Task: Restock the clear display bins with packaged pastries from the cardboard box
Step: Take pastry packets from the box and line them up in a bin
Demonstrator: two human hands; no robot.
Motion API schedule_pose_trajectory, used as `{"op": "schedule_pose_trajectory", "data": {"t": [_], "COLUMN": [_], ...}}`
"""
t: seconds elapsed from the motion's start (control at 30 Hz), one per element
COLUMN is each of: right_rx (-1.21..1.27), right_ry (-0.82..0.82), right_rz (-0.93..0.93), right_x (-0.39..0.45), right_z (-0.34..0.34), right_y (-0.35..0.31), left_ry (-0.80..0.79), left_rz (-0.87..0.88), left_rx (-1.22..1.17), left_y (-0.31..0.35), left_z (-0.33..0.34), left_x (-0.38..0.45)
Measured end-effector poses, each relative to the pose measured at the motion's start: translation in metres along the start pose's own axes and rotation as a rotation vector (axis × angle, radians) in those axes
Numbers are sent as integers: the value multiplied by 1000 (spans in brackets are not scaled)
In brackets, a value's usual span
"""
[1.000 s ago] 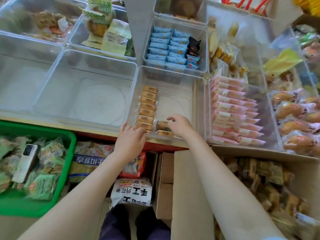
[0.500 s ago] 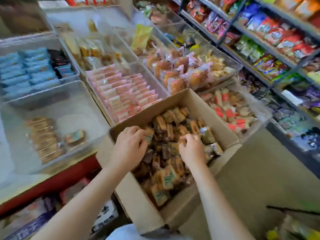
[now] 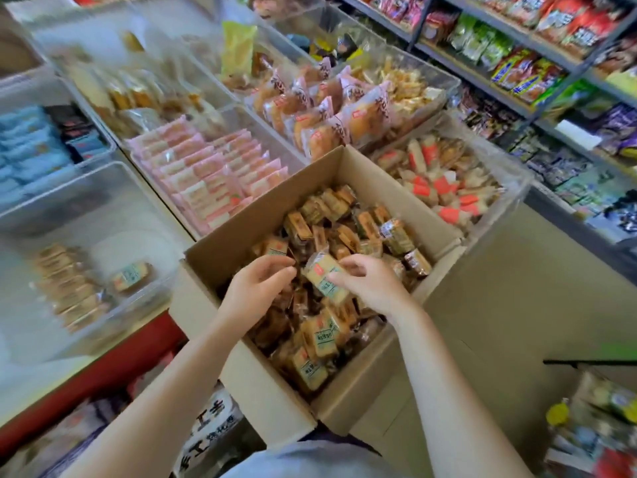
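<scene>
From the head view, the person leans over the open cardboard box, which sits just in front of the display tabletop and is packed with wrapped pastries in a loose heap. Both hands are down inside it. The right hand grasps 1 packaged pastry, a pale slab with a green label, its fingers curled over the wrapper's near edge. The left hand has its fingers bent toward a smaller wrapped piece beside that pastry; whether it truly grips anything I cannot tell, as the fingertips are tucked among the wrappers.

To the left on the tabletop stands the clear bin being filled. It holds 1 neat row of the same pastries along its near-left side and a single pastry lying apart from the row. Most of that bin's floor is bare. The neighbouring bin of pink packets is already full.

So the step in hand looks like gathering a fresh handful from the box. The job seems early on, given how little the bin holds. The next move, I would guess, calls for lifting the pastries over the box's wall, carrying them leftward, and setting them on edge to begin a 2nd row beside the first.
</scene>
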State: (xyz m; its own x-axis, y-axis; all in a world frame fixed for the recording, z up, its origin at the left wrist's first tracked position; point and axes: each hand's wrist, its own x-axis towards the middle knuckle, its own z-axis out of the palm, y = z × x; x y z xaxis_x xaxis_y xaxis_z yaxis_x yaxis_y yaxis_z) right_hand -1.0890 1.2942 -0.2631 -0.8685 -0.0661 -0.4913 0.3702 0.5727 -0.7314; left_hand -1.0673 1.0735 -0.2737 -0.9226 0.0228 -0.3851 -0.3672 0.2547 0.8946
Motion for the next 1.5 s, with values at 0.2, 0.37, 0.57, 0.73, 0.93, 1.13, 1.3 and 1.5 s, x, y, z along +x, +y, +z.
{"op": "schedule_pose_trajectory", "data": {"t": [0.2,0.37,0.57,0.73,0.93,1.13,1.3,1.5], "right_rx": [262,198,168,-149,-490,-678,-784,-865], "right_ry": [-221,-312,-328,-275,-345,-372,-378,-479], "right_rz": [-146,-303,-388,-380,-324,-363,-350,-335], "right_x": [-9,5,59,146,221,249,248,237], "right_z": [38,78,163,252,315,331,338,343], "right_y": [-61,-116,-188,-225,-226,-217,-211,-205], "left_ry": [74,233,665,714,457,246,180,172], "left_rz": [-9,55,-55,-261,-290,-372,-414,-291], "left_rx": [-425,-543,-527,-15,513,867,1028,917], "left_y": [13,6,-51,-131,-156,-171,-172,-166], "left_z": [-29,-90,-187,-232,-241,-237,-244,-241], "left_x": [-19,-37,-34,7,74,108,112,92]}}
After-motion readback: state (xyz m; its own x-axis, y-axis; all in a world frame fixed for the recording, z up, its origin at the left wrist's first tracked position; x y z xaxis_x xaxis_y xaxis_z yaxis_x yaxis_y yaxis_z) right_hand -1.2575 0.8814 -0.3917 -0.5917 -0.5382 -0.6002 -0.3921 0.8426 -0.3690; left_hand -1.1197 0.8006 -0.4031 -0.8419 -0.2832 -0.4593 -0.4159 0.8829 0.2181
